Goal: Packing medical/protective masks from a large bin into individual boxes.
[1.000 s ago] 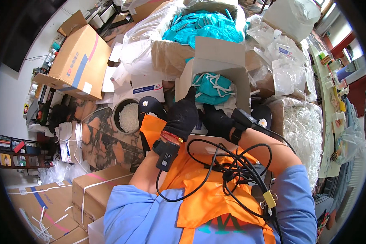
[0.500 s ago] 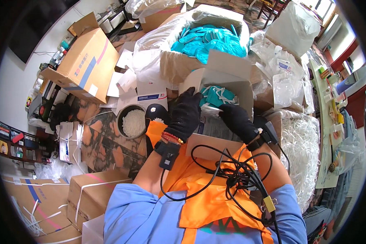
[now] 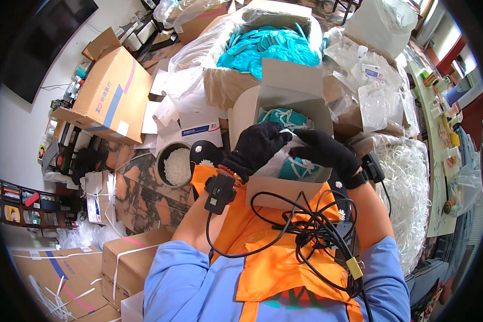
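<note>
An open cardboard box (image 3: 240, 121) stands in front of me, its inside pale grey. At its far side lie teal face masks (image 3: 284, 117) with white straps. A translucent plastic bag (image 3: 273, 162) is at the near side, with more teal masks (image 3: 300, 168) showing at it. Both my hands wear black gloves and meet over the box. My left hand (image 3: 260, 147) is closed, pinching a whitish edge of the bag. My right hand (image 3: 330, 152) is closed on the bag's other side, its fingertips partly hidden.
Beyond the box, a plastic-lined carton (image 3: 214, 88) holds a heap of teal mask shells (image 3: 273, 49). At right stands a bag of white straps (image 3: 400, 198). A dark bowl of white pieces (image 3: 177, 165) sits at left. Black cables (image 3: 306, 225) hang across my lap.
My left hand has left the box's left edge and come to the bag. My right hand has shifted slightly right. The bag and the masks near me are now between my hands.
</note>
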Tool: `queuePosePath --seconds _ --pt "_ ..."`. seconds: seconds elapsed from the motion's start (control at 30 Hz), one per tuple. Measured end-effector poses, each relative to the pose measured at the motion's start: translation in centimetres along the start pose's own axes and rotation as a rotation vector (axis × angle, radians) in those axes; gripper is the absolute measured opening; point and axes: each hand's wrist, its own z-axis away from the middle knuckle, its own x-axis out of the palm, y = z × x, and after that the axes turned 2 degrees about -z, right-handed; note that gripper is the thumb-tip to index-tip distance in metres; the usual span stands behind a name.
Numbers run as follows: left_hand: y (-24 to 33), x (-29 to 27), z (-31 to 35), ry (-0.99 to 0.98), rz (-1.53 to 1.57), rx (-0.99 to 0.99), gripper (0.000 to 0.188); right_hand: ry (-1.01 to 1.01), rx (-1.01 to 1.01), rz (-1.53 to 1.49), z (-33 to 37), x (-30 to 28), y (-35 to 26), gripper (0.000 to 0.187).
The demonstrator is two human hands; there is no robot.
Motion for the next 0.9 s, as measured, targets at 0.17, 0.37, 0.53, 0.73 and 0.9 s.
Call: queuePosePath --seconds 0.17,0.37,0.53,0.73,0.9 --pt "0.6 1.6 -0.8 0.073 -0.023 0.136 0.019 0.07 -0.007 -0.027 0.5 1.2 0.2 0.022" --pt "1.8 2.8 -1.8 0.205 -0.052 0.144 0.014 0.378 -0.174 0.489 1.2 1.1 -3.0 0.01" --pt "-0.1 4.2 -2.0 0.21 -0.39 0.278 0.014 0.362 -0.347 0.72 1.5 1.8 -4.0 0.006" --pt "-3.4 5.3 -3.0 -0.072 -0.614 0.279 0.029 0.271 -0.17 0.787 1.7 2.3 -4.3 0.008" --pt "0.9 1.4 -3.6 -0.077 -0.217 0.341 0.03 0.433 0.023 0.529 2.2 0.7 -2.5 0.021"
